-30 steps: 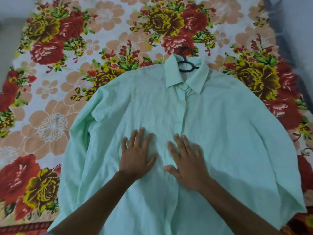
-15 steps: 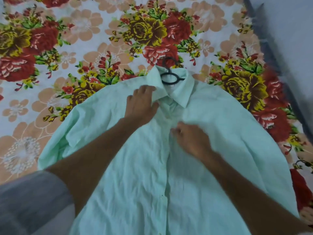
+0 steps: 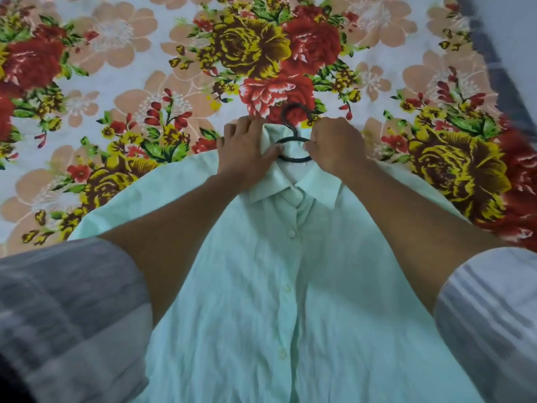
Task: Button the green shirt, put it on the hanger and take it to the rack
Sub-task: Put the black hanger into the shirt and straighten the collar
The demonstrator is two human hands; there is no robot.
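In the head view, a mint-green shirt (image 3: 290, 286) is laid front-up on a floral bedsheet (image 3: 116, 82), its placket buttoned down the middle. A black hanger (image 3: 293, 149) is seated inside the neck of the shirt, with its hook lying on the sheet just beyond the fingertips of both hands. The left side of the collar (image 3: 308, 184) is gripped by the left hand (image 3: 247, 149): the fingers are curled over the collar's outer edge and the thumb is pressed along its inner fold, so the fabric is pinched between them. The right side of the collar is held by the right hand (image 3: 334, 146), its fingers curled down and clamped on the cloth, with the thumb tip set right beside the hanger's black loop; whether the loop itself is touched cannot be told. Between the two thumbs, the hanger's ring is left exposed. Grey striped sleeves (image 3: 72, 315) are seen at both lower corners.
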